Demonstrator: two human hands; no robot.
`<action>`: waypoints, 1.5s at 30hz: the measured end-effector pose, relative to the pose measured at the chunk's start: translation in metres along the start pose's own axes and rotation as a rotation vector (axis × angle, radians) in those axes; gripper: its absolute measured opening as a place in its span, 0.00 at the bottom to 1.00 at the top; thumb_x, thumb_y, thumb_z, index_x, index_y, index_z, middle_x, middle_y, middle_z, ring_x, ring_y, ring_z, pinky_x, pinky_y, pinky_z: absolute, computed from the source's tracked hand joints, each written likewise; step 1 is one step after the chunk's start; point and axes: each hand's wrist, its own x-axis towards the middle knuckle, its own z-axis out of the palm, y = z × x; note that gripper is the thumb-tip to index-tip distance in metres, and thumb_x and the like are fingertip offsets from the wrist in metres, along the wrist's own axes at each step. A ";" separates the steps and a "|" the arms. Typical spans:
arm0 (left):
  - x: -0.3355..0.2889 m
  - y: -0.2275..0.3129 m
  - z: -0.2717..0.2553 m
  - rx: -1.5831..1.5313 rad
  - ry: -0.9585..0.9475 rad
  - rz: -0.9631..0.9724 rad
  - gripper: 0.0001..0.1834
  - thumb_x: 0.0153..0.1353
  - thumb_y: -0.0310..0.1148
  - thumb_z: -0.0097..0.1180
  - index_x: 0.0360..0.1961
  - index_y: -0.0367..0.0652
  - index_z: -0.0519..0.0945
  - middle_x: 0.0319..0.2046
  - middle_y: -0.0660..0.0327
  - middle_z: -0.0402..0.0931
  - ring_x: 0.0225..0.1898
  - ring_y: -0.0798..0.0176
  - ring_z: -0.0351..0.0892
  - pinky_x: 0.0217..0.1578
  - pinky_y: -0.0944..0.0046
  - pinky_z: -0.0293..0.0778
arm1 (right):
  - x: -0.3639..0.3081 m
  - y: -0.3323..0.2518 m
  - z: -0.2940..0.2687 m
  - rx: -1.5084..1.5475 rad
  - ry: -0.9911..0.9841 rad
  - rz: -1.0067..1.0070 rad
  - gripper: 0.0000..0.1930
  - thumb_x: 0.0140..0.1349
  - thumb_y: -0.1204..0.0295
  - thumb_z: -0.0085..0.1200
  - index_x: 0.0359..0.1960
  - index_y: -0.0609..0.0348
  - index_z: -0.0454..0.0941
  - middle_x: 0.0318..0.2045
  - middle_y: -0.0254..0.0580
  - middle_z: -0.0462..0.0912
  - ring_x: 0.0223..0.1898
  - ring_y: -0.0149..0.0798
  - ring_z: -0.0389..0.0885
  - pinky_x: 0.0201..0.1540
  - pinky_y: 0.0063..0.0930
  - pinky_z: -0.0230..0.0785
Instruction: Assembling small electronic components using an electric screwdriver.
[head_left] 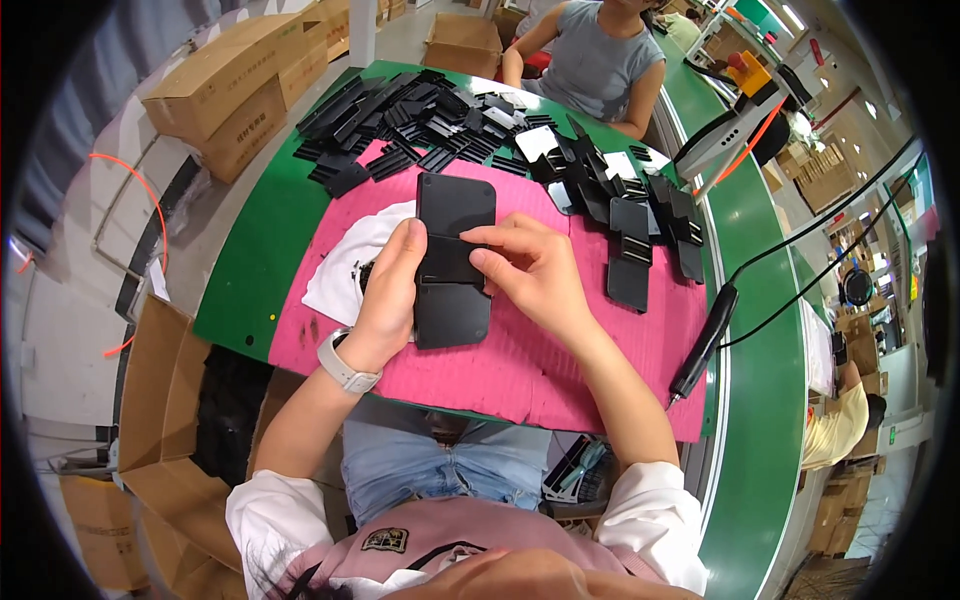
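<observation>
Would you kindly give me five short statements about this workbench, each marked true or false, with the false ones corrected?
1. The left hand holds the black three-section piece. True.
2. The right hand is resting on the corded tool. False: its fingertips are at the middle section of that piece.
3. A pale watch is on the left wrist. True.
4. The mat under the work is blue. False: the mat is pink.
5. The corded tool lies left of both hands. False: the corded tool lies to their right.
</observation>
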 end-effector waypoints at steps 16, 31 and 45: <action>-0.001 -0.008 -0.001 0.143 0.001 0.031 0.18 0.70 0.40 0.45 0.52 0.37 0.69 0.41 0.62 0.74 0.41 0.72 0.75 0.43 0.71 0.72 | -0.008 0.001 0.006 -0.395 0.168 -0.212 0.06 0.54 0.77 0.60 0.34 0.65 0.79 0.21 0.34 0.76 0.20 0.25 0.75 0.23 0.19 0.68; 0.003 -0.004 0.015 1.629 -0.136 0.637 0.06 0.51 0.30 0.58 0.29 0.40 0.78 0.30 0.57 0.71 0.33 0.53 0.74 0.32 0.57 0.71 | -0.152 -0.005 -0.118 -0.589 0.758 0.103 0.03 0.57 0.78 0.57 0.30 0.66 0.79 0.18 0.32 0.77 0.19 0.21 0.73 0.21 0.14 0.63; -0.001 0.023 -0.034 1.653 0.127 0.476 0.05 0.50 0.27 0.61 0.26 0.38 0.78 0.28 0.57 0.73 0.33 0.52 0.76 0.32 0.56 0.72 | -0.169 0.057 -0.180 -1.280 0.778 0.730 0.36 0.54 0.47 0.56 0.55 0.65 0.69 0.32 0.60 0.82 0.37 0.59 0.81 0.39 0.47 0.71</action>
